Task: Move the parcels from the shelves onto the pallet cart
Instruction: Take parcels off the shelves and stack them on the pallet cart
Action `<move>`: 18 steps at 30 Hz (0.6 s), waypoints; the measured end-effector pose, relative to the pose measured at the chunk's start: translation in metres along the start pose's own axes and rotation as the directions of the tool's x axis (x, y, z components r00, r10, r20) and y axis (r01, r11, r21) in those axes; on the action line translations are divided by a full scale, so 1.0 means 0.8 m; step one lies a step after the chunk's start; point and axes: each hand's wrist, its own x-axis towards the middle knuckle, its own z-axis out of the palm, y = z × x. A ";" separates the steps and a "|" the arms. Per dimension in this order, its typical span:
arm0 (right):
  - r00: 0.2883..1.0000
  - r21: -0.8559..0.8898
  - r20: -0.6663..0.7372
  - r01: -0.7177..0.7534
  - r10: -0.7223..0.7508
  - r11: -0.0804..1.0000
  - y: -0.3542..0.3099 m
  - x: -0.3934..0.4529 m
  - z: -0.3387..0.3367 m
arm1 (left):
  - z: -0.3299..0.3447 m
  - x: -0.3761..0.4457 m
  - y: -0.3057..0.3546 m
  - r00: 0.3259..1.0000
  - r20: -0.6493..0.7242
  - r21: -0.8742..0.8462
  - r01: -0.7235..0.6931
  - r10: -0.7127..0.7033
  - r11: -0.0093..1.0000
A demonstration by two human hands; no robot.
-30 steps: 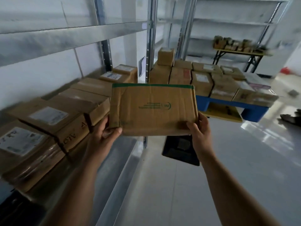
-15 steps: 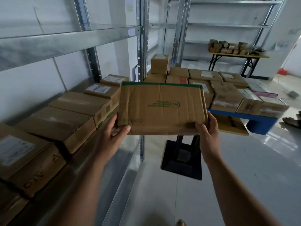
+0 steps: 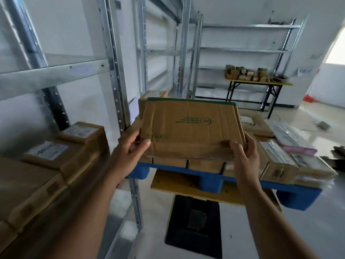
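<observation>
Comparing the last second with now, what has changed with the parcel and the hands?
The person has carried the flat cardboard parcel away from the shelf boxes toward the blue pallet; it now hangs over the near parcels stacked there. Nothing was let go: the left hand and right hand keep gripping its near corners, and it stays roughly level.

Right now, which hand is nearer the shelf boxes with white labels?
Left. The left hand grips the held parcel at its near-left corner, just right of the labelled shelf boxes. The right hand grips the parcel's opposite corner, farther away.
</observation>
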 end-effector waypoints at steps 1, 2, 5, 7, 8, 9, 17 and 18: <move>1.000 -0.004 -0.004 0.006 -0.006 1.000 0.003 0.020 -0.002 | 0.010 0.020 0.003 1.000 -0.004 0.021 -0.013 0.013 1.000; 1.000 0.000 -0.008 0.008 -0.008 1.000 0.008 0.039 -0.004 | 0.019 0.040 0.006 1.000 -0.006 0.046 -0.026 0.027 0.999; 1.000 0.001 -0.031 0.002 -0.002 1.000 0.018 0.092 -0.003 | 0.039 0.097 0.017 0.998 0.020 0.133 -0.069 0.067 0.989; 0.999 -0.013 -0.053 -0.007 0.006 1.000 0.025 0.127 0.001 | 0.048 0.138 0.021 0.995 0.054 0.180 -0.096 0.088 0.979; 0.998 -0.022 -0.062 -0.007 0.006 1.000 0.026 0.145 0.005 | 0.051 0.161 0.023 0.993 0.062 0.207 -0.109 0.099 0.972; 0.998 -0.033 -0.069 -0.008 0.006 0.999 0.027 0.165 0.009 | 0.053 0.185 0.024 0.992 0.065 0.232 -0.120 0.108 0.965; 0.991 -0.130 -0.129 -0.045 0.028 0.990 0.024 0.318 0.069 | 0.065 0.379 0.029 0.981 0.151 0.309 -0.161 0.118 0.937; 0.990 -0.143 -0.136 -0.051 0.032 0.988 0.027 0.333 0.077 | 0.066 0.400 0.027 0.980 0.165 0.328 -0.161 0.112 0.931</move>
